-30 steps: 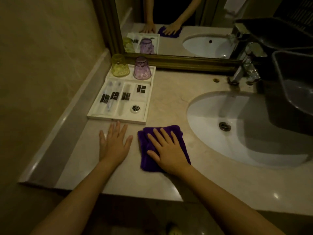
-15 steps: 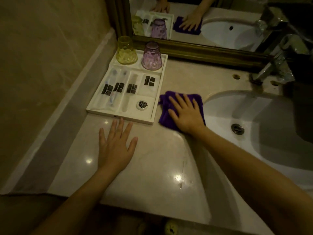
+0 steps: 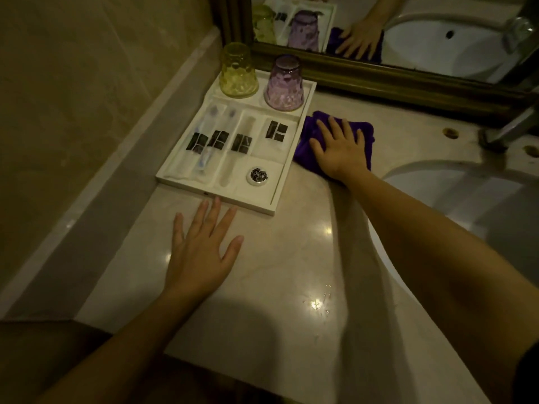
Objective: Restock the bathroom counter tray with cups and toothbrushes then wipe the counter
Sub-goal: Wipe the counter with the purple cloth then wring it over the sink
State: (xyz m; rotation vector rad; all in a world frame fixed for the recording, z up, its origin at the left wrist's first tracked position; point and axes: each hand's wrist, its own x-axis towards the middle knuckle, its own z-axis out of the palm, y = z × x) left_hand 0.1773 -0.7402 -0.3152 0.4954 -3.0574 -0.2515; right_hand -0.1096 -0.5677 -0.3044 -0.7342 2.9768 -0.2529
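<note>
A white compartment tray (image 3: 264, 207) lies on the marble counter (image 3: 280, 258) against the left wall ledge. At its back stand two upside-down cups, a yellow cup (image 3: 237, 71) and a purple cup (image 3: 284, 83). Wrapped toothbrushes (image 3: 208, 144) and other packets fill its slots, with a small round tin (image 3: 257, 175) at the front right. My right hand (image 3: 339, 148) presses flat on a purple cloth (image 3: 306, 135) just right of the tray. My left hand (image 3: 201, 252) rests flat on the counter in front of the tray, fingers spread, holding nothing.
A white sink basin (image 3: 466, 199) is set in the counter to the right, with a metal faucet (image 3: 507, 129) behind it. A framed mirror (image 3: 393, 80) runs along the back and reflects the cups, my hand and the basin. Water drops glisten near the front edge.
My right hand has slid the purple cloth away from the front edge, back towards the mirror beside the tray. My left hand has stayed flat in front of the tray.
</note>
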